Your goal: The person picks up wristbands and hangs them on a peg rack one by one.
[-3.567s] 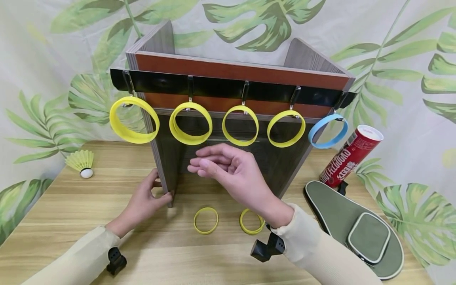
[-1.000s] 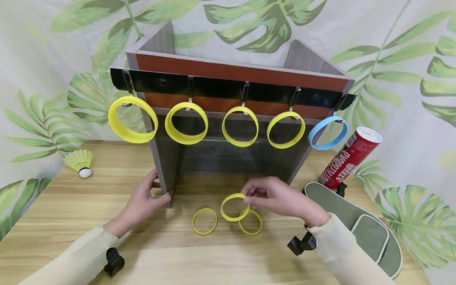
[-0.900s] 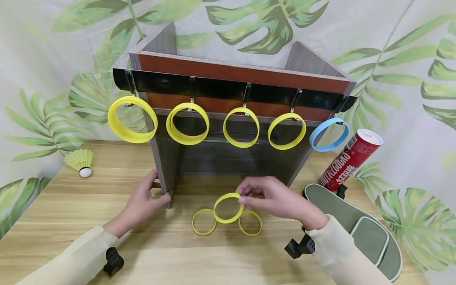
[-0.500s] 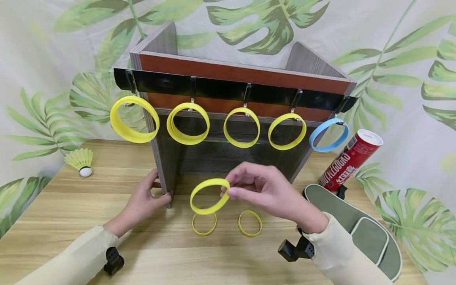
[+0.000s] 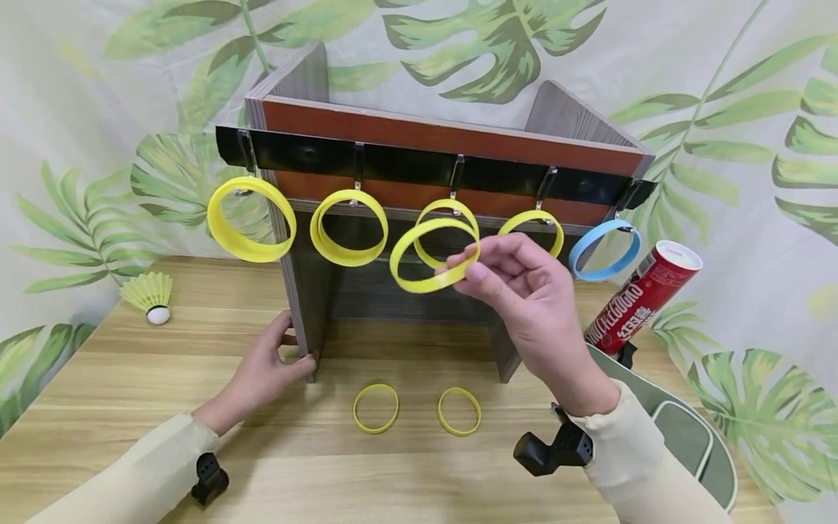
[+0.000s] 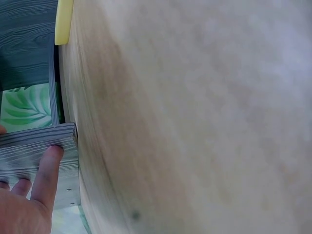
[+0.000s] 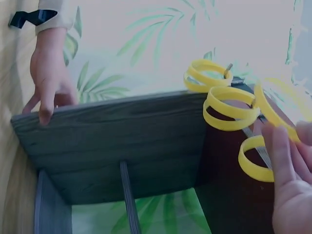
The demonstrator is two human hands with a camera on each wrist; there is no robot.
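My right hand [image 5: 543, 313] pinches a yellow ring [image 5: 419, 284], like a silicone wristband, between thumb and fingers. That ring is raised in front of the third hanging ring [image 5: 474, 217] and overlaps it in the head view. My left hand [image 5: 262, 371] grips the lower front edge of the shelf's left side panel [image 5: 304, 320], and its finger [image 6: 46, 175] lies on the panel in the left wrist view. Yellow rings hang from hooks [image 5: 457, 175] on a black bar [image 5: 406, 164], with a blue ring [image 5: 599, 276] on the last hook. Whether the held ring touches a hook cannot be told.
Two yellow rings lie on the wooden table [image 5: 294, 466], one being the left ring [image 5: 374, 432]. A yellow shuttlecock [image 5: 147, 295] is at left. A red can [image 5: 641, 295] leans at right, beside a green padded case [image 5: 684, 429], partly behind my right arm.
My right hand, empty in the oldest frame, has taken a yellow ring from the table. It has moved left, then up and right to the hanging rings. My left hand stays put.
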